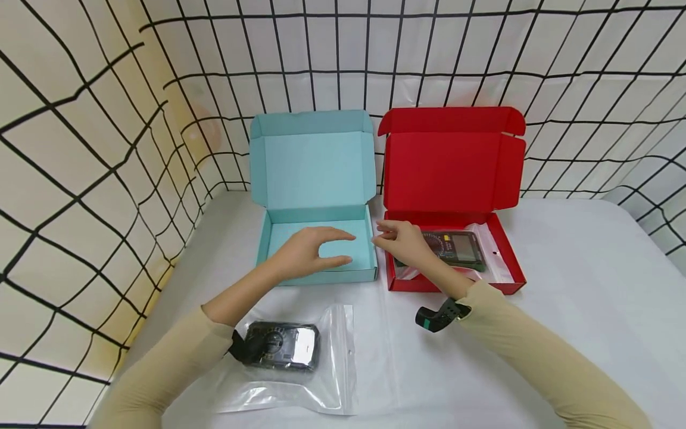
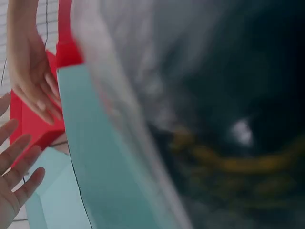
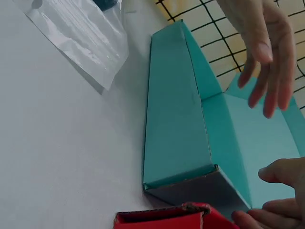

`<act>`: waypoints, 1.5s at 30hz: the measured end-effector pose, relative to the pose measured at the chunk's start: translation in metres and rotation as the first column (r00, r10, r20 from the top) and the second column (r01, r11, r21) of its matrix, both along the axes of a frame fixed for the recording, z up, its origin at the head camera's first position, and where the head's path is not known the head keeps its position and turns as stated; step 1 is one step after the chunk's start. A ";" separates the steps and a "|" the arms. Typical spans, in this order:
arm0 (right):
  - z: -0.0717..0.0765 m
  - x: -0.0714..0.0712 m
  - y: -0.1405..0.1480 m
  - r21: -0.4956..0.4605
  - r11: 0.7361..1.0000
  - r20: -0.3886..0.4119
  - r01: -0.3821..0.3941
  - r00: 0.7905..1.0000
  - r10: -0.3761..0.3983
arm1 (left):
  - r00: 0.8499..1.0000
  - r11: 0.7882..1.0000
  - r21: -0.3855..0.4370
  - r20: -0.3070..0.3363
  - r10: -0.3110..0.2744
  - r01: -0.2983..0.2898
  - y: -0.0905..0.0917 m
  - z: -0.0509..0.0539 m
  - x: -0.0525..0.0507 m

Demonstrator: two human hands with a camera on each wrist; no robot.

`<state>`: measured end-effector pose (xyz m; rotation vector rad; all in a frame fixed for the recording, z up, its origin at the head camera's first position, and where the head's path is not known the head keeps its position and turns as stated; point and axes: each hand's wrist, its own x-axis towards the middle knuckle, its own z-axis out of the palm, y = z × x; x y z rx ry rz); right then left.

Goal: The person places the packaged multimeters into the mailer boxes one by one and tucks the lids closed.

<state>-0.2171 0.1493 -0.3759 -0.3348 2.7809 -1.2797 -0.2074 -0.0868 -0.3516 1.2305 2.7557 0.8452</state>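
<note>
My left hand (image 1: 313, 253) hovers over the open light-blue box (image 1: 316, 277), thumb and fingers spread apart and holding nothing. My right hand (image 1: 404, 241) is above the left side of the open red box (image 1: 452, 161), its fingers loosely bent with nothing between them. In the right wrist view, the left hand (image 3: 267, 52) hangs over the blue box, with the right hand (image 3: 283, 195) below it. Inside the red box lies a dark multimeter (image 1: 455, 249) on a clear plastic bag (image 1: 498, 256). A second multimeter (image 1: 281, 345), in a zip bag (image 1: 337, 381), lies below my left forearm.
Both boxes stand side by side on a white-covered table (image 1: 579, 286), their lids raised against a black wire grid (image 1: 337, 74). More grid rises along the left side. A black wrist strap (image 1: 445, 314) sits on my right wrist.
</note>
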 end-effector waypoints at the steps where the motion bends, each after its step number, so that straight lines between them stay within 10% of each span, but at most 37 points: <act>1: 0.000 0.000 -0.002 0.008 1.000 0.005 0.002 1.000 -0.002 | 1.000 1.000 -0.020 0.010 -0.009 0.009 -0.001 0.000 0.005; 11: 0.005 0.000 -0.013 0.072 0.996 0.050 -0.047 0.998 0.043 | 0.994 0.967 -0.231 0.028 -0.106 0.109 -0.010 0.003 0.049; 26: 0.002 0.000 -0.018 0.079 0.996 0.068 -0.045 0.997 0.040 | 0.984 0.931 -0.321 0.092 -0.153 0.174 -0.022 -0.010 0.076; 45: 0.006 0.004 -0.023 0.140 0.987 0.064 -0.083 0.995 0.074 | 0.993 0.905 -0.425 0.101 0.063 -0.014 -0.060 -0.021 0.106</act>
